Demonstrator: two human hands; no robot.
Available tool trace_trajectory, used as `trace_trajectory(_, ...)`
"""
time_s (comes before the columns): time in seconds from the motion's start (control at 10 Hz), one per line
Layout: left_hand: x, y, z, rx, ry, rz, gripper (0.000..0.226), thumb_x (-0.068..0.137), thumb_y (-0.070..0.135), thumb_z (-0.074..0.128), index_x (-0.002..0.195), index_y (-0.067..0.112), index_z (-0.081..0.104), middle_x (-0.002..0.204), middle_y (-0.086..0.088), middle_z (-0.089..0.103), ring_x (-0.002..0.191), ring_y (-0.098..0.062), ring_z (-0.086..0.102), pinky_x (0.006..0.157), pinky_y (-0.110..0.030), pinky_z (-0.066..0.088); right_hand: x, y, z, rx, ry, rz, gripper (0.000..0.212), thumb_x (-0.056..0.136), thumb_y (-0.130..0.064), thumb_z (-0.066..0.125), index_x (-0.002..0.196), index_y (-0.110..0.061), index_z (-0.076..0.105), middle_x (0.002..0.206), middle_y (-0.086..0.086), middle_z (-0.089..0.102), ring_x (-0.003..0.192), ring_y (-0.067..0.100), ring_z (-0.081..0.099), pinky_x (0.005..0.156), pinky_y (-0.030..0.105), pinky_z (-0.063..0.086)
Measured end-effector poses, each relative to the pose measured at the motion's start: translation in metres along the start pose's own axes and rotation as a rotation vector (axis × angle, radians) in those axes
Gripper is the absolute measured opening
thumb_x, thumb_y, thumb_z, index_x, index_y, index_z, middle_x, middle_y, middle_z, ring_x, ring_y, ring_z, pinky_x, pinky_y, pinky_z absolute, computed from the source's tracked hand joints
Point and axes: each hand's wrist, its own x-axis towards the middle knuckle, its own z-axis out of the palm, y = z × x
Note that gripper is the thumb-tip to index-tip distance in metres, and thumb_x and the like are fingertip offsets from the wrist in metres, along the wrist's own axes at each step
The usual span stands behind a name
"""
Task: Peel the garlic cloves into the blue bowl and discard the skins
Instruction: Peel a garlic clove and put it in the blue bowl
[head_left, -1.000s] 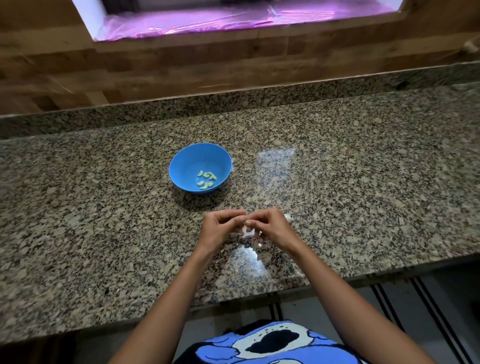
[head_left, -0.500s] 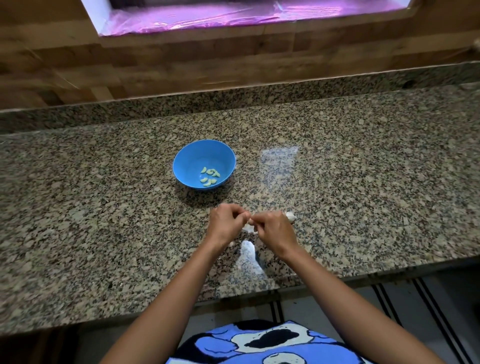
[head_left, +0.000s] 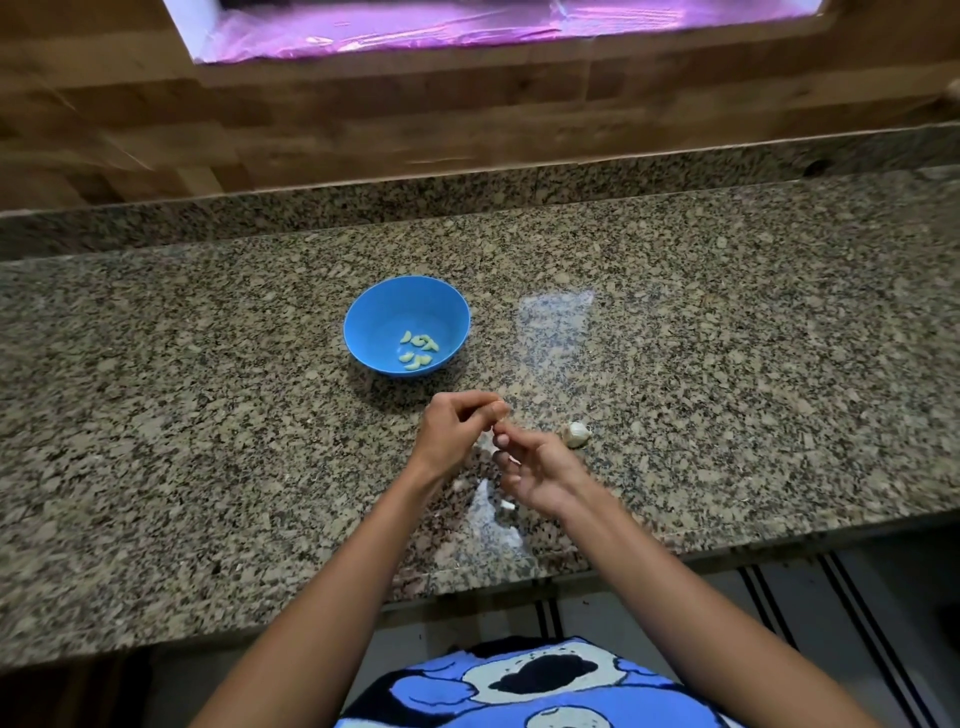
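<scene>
I see the garlic clove (head_left: 487, 439) just on the near side of the blue bowl (head_left: 371, 317), held above the tabletop (head_left: 753, 364) between two hands. Only a pale sliver of it shows. The left hand (head_left: 453, 434) has its fingers curled in a narrow grip, thumb and forefinger pinched together at the top of that sliver. The right hand (head_left: 543, 478) meets it from the side away from the bowl, palm turned up, fingers half curled, fingertips (head_left: 502, 441) touching the pale piece. I cannot tell whether that grip has closed on anything.

Inside the bowl, a small cluster of peeled cloves (head_left: 418, 351) lies against the near wall. The bowl stands upright on the speckled granite.

Near the bowl and to its right, just past the right hand, a part of a garlic head (head_left: 575, 434) sits on the stone, apart from the fingers. A few white skins (head_left: 506, 504) lie further on the near side of the bowl, below the right hand, beside a bright patch of glare.

Beyond the bowl, a wooden wall (head_left: 363, 124) rises behind the tabletop, with a window (head_left: 467, 21) glowing pink at its top. On the near side, below the tabletop edge, I see a blue printed shirt (head_left: 441, 680).
</scene>
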Motion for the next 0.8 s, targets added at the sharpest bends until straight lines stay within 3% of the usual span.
trace_trajectory(0.1,0.001,-0.002,-0.002,0.083,-0.002,-0.070,0.008,0.087,0.011,0.065,0.087,0.008,0.073,0.079,-0.012,0.071,0.072,-0.023,0.063,0.071,-0.040,0.054,0.010,-0.001,-0.010,-1.013,0.171,-0.527,0.015,0.090,-0.019,0.057,0.083,-0.014,0.070,0.068,0.000,0.063,0.057,0.012,0.053,0.049,0.023,0.039)
trace_trajectory(0.2,0.001,-0.006,0.000,-0.004,0.005,-0.261,0.013,0.088,0.009,0.063,0.079,0.004,0.071,0.066,-0.012,0.062,0.058,-0.018,0.053,0.057,-0.034,0.045,0.025,-0.002,-0.023,-1.847,0.275,-1.252,0.012,0.076,-0.006,0.070,0.070,-0.017,0.071,0.052,-0.003,0.057,0.049,0.009,0.039,0.043,0.016,0.028)
trace_trajectory(0.3,-0.002,-0.007,0.002,-0.062,0.033,-0.298,0.014,0.089,0.008,0.061,0.080,0.001,0.070,0.064,-0.010,0.061,0.057,-0.017,0.053,0.055,-0.028,0.045,0.024,-0.001,-0.019,-1.740,0.222,-1.079,0.012,0.082,-0.011,0.065,0.075,-0.018,0.071,0.055,-0.002,0.058,0.048,0.011,0.039,0.047,0.018,0.030)
trace_trajectory(0.4,-0.002,-0.003,-0.003,-0.106,0.023,-0.127,0.011,0.088,0.009,0.062,0.090,0.002,0.070,0.078,-0.012,0.069,0.071,-0.021,0.063,0.069,-0.031,0.055,0.008,-0.004,-0.001,-0.561,0.142,-0.354,0.015,0.086,-0.013,0.059,0.075,-0.009,0.068,0.061,0.002,0.063,0.051,0.017,0.050,0.049,0.024,0.038)
trace_trajectory(0.5,-0.001,0.001,-0.002,-0.111,-0.019,-0.066,0.007,0.085,0.008,0.065,0.089,0.008,0.071,0.081,-0.008,0.070,0.076,-0.017,0.063,0.074,-0.029,0.054,0.004,-0.001,0.005,0.124,0.093,0.018,0.017,0.086,-0.009,0.054,0.070,-0.008,0.058,0.052,-0.002,0.052,0.038,0.008,0.041,0.036,0.015,0.031)
trace_trajectory(0.6,0.000,-0.004,-0.001,-0.178,0.041,-0.109,0.008,0.085,0.006,0.064,0.087,0.008,0.071,0.082,-0.009,0.070,0.075,-0.019,0.063,0.074,-0.033,0.054,-0.002,-0.002,0.005,0.011,0.018,-0.021,0.015,0.089,-0.012,0.054,0.077,-0.009,0.061,0.061,-0.001,0.057,0.045,0.009,0.049,0.040,0.018,0.036)
trace_trajectory(0.7,-0.004,-0.011,-0.003,-0.234,0.094,-0.197,0.010,0.084,0.007,0.066,0.091,0.003,0.072,0.084,-0.015,0.069,0.071,-0.020,0.061,0.068,-0.030,0.054,-0.001,-0.005,-0.005,-0.550,0.105,-0.282,0.021,0.091,-0.010,0.051,0.075,-0.007,0.065,0.071,0.006,0.065,0.051,0.010,0.052,0.048,0.023,0.035)
trace_trajectory(0.8,-0.007,-0.014,-0.003,-0.267,0.113,-0.221,0.015,0.082,0.005,0.067,0.096,-0.001,0.071,0.083,-0.013,0.069,0.066,-0.016,0.061,0.061,-0.021,0.054,0.003,-0.003,-0.012,-0.656,0.141,-0.401,0.019,0.091,-0.012,0.055,0.081,-0.004,0.069,0.081,0.010,0.070,0.053,0.015,0.056,0.048,0.028,0.042)
